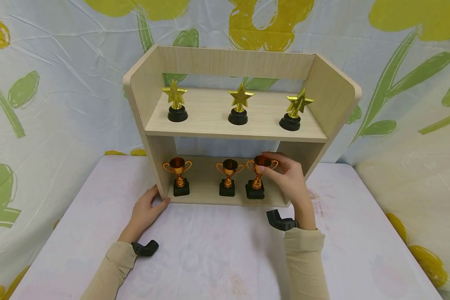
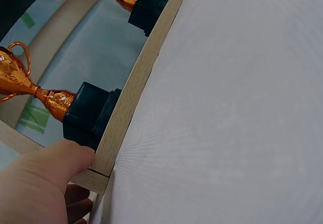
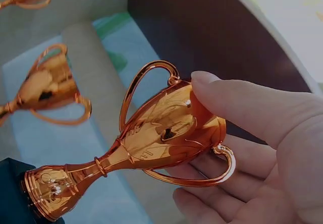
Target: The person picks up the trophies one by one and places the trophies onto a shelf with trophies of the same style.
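My right hand point(image 1: 294, 179) pinches the rim of a bronze-coloured trophy cup point(image 3: 169, 128), thumb on one side and fingers behind. Its black base point(image 1: 255, 190) is over the lower board of a pale wooden shelf point(image 1: 236, 134); whether it touches the board I cannot tell. To its left stand two matching trophy cups, a middle one point(image 1: 229, 168) and a left one point(image 1: 178, 166), both upright. At the shelf's lower left corner, my left hand point(image 1: 144, 212) grips the side panel point(image 2: 96, 181). Its thumb lies on the front edge, with the fingers round the outside.
Three gold star trophies stand on the upper board: a left one point(image 1: 175, 100), a middle one point(image 1: 240, 102) and a right one point(image 1: 295, 110). The shelf rests on a table with a whitish cover point(image 1: 210, 250). Behind hangs a flower-patterned cloth point(image 1: 78, 83).
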### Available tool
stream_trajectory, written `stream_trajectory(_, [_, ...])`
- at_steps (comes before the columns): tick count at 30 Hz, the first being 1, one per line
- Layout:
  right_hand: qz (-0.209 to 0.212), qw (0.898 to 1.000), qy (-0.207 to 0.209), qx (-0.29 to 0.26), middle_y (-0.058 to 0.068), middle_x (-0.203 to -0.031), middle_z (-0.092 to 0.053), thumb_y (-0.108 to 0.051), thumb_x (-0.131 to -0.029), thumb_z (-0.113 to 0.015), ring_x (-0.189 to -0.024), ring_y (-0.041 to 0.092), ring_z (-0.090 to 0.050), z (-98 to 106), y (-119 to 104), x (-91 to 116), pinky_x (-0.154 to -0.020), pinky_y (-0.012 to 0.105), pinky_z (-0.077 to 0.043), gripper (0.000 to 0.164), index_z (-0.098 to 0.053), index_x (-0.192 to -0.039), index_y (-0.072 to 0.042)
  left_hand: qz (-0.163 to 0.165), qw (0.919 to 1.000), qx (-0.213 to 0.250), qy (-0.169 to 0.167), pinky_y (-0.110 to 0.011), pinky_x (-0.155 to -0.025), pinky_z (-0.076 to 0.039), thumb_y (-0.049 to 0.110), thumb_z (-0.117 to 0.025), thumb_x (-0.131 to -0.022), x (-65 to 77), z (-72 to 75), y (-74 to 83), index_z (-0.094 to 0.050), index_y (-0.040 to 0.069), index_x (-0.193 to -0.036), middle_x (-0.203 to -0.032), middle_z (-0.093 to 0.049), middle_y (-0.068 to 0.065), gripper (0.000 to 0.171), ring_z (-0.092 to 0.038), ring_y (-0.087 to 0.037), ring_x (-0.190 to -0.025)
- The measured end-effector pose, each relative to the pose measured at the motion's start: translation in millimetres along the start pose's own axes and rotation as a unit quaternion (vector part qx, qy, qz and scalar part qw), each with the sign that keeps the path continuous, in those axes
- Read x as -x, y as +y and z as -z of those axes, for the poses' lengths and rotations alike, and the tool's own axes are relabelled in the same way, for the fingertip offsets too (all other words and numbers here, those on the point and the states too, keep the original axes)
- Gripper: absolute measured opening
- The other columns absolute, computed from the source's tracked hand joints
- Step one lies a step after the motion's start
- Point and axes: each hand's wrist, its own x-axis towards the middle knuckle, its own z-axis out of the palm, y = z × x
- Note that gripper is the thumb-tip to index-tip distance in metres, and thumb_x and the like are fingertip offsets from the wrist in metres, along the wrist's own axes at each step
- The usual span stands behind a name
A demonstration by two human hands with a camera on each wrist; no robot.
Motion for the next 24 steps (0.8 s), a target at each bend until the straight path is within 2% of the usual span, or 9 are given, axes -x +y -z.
stream_trajectory(8, [-0.031,0.999,0.008,0.027,0.018,-0.118,-0.066,-0.010,-0.084,-0.079,-0.104,0.018,-0.063,9,11,0,-0.088,0.019,-0.050,0.041,-0.068,-0.123,0.001,-0.001,1.0000,-0.003,-0.001,-0.057,-0.109,-0.034,0.030,-0.069,-0.091,0.1,-0.4,0.4,-0.054,0.006,-0.141,-0.141,-0.055,-0.017,0.057,-0.050,-0.039,-0.130])
stream_trajectory(16, [-0.050,0.996,-0.003,0.076,0.023,-0.120,-0.064,-0.007,-0.088,-0.074,-0.109,0.029,-0.060,14,18,-1,-0.089,0.017,-0.048,0.040,-0.064,-0.125,0.005,-0.003,1.0000,-0.004,0.003,-0.057,-0.102,-0.042,0.031,-0.070,-0.091,0.4,1.1,1.5,-0.057,0.007,-0.138,-0.136,-0.059,-0.017,0.054,-0.055,-0.037,-0.124])
stream_trajectory(24, [-0.080,0.993,-0.003,0.087,0.022,-0.123,-0.062,-0.008,-0.088,-0.074,-0.107,0.030,-0.061,15,24,-2,-0.083,0.015,-0.048,0.043,-0.063,-0.128,0.004,-0.006,1.0000,-0.005,0.004,-0.058,-0.100,-0.043,0.030,-0.070,-0.091,0.4,0.9,2.0,-0.056,0.006,-0.138,-0.134,-0.060,-0.018,0.055,-0.056,-0.037,-0.121])
